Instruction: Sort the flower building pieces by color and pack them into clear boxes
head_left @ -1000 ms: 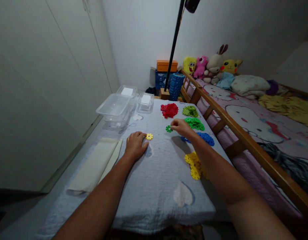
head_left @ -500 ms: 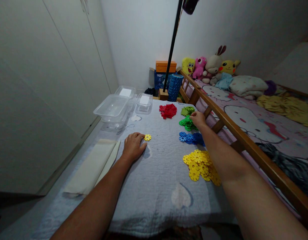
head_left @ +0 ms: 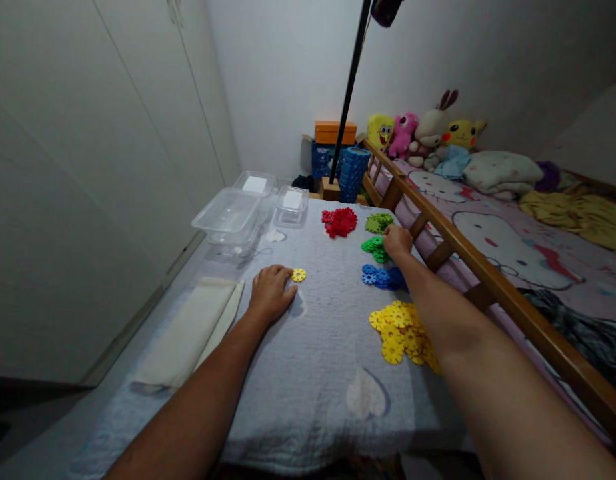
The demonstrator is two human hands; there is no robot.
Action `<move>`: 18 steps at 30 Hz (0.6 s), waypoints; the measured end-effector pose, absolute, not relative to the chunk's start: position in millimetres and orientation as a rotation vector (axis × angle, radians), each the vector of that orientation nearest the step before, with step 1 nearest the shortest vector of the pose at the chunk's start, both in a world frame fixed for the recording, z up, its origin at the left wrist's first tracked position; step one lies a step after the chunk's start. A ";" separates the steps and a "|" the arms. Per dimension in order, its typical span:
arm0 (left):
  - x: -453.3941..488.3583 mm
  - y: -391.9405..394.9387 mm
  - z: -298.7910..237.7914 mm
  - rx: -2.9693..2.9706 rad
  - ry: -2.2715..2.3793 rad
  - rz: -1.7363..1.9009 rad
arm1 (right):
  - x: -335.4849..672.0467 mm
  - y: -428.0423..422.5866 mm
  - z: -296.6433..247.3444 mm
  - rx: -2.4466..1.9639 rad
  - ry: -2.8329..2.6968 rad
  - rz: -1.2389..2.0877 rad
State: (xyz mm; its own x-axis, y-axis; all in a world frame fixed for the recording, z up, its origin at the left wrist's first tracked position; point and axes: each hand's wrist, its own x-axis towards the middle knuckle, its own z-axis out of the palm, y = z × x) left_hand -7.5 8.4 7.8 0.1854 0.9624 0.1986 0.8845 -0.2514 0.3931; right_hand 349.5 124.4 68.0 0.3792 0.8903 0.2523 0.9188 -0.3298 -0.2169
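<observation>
My left hand (head_left: 271, 292) lies on the cloth, fingers loosely stretched out. Its fingertips touch the edge of a single yellow notched plastic disc (head_left: 299, 275), a flower-shaped interlocking piece. On the right, my right hand (head_left: 399, 242) is over the edge of the dark green disc pile (head_left: 373, 247), fingers bent together; what they hold, if anything, is hidden. Just beyond that hand are light green discs (head_left: 378, 223). Nearer to me lie blue discs (head_left: 381, 277) and a large heap of yellow discs (head_left: 398, 327), both partly covered by my right forearm.
Red discs (head_left: 341, 221) lie at the table's far side. Clear plastic containers (head_left: 228, 212) stand at the back left, with a folded cream cloth (head_left: 191, 333) in front. A wooden bed rail (head_left: 453, 250) runs along the right. Behind the table rises a black pole (head_left: 349, 90).
My right hand has dipped slightly at the green pile and its fingers are more curled, covering more discs. My left hand stays by the yellow disc. The view has shifted slightly.
</observation>
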 end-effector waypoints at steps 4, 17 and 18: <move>-7.3 8.4 8.3 2.264 1.793 0.599 | 336.4 118.0 72.2 -2.257 -1.673 -0.181; -7.6 9.0 5.1 2.247 1.797 0.649 | 197.0 54.5 49.0 -1.576 -2.364 0.308; -7.7 8.8 4.9 2.245 1.793 0.654 | 187.3 50.3 43.7 -1.562 -2.374 0.323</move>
State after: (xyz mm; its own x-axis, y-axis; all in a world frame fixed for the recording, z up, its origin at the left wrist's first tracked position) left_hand -7.7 8.8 4.9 0.1688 0.9615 0.2169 0.8753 -0.2474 0.4155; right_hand 187.3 50.3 43.7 -0.3758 0.9202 0.1096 0.8575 0.3901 -0.3355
